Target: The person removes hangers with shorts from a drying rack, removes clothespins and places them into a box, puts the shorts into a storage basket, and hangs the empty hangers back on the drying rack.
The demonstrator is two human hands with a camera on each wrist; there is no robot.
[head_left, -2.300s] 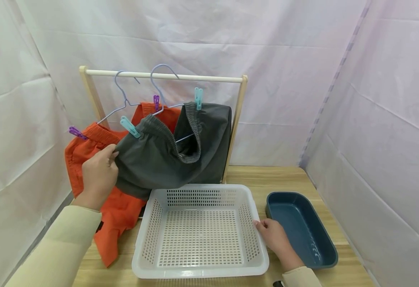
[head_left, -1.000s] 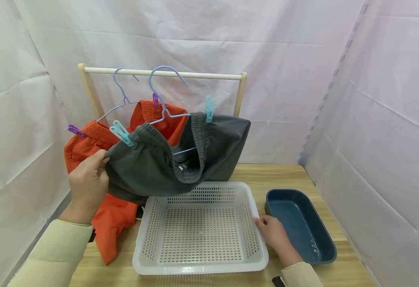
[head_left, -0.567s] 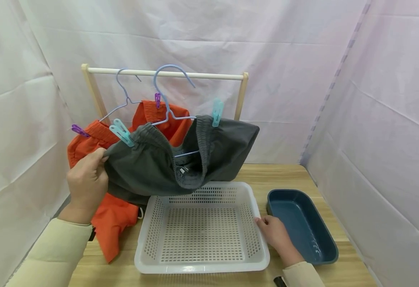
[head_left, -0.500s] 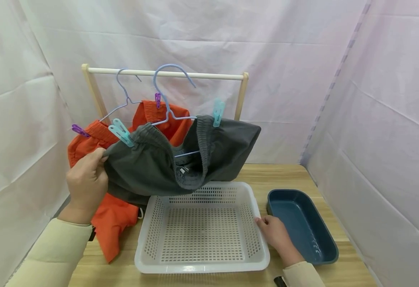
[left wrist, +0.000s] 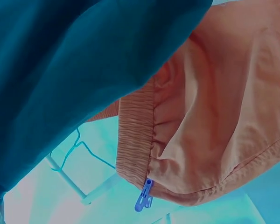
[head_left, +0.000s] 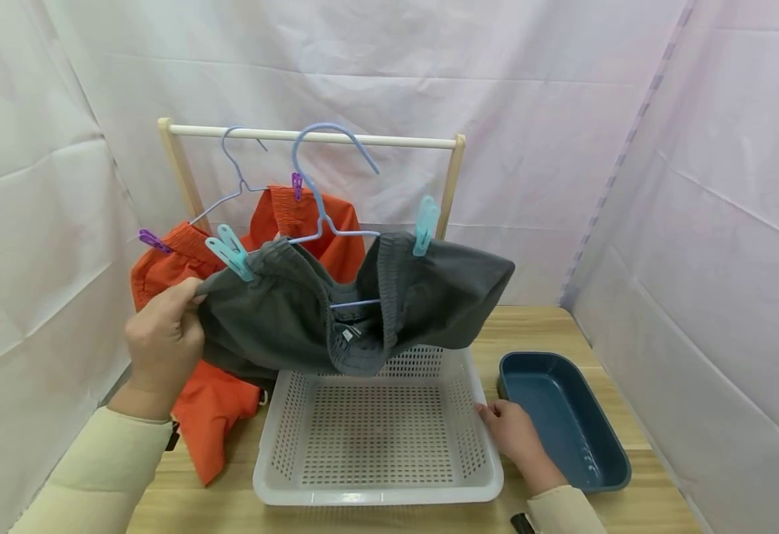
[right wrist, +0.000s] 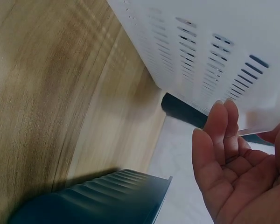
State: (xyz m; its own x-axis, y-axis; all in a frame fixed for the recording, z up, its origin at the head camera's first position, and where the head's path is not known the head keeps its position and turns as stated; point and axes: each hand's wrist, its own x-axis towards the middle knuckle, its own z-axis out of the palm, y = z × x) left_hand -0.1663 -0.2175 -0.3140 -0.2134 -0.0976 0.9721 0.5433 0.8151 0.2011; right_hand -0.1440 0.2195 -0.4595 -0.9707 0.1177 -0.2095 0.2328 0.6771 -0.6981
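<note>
My left hand [head_left: 162,341] pinches the left edge of dark grey elastic-waist pants [head_left: 269,319], in front of the rack. A light blue hanger [head_left: 322,196] carries the pants, with turquoise clothespins [head_left: 230,254] at both ends of the waistband. The hanger's hook stands before the rail, seemingly off it. My right hand [head_left: 512,437] grips the right rim of a white perforated basket [head_left: 376,497]; in the right wrist view its fingers [right wrist: 217,123] lie outside the wall. The left hand is out of sight in the left wrist view.
Orange pants [head_left: 209,415] hang on another hanger [head_left: 239,174] from the wooden rack [head_left: 182,167], held by purple clothespins [head_left: 154,240]. A dark blue tray [head_left: 562,423] stands right of the basket on the wooden table [head_left: 529,322]. White sheets [head_left: 562,148] enclose the table.
The grey pants and their hanger have come away from the rack toward me, and swung right and lower at their right side. The left hand moved slightly left and down. The right hand stayed put.
</note>
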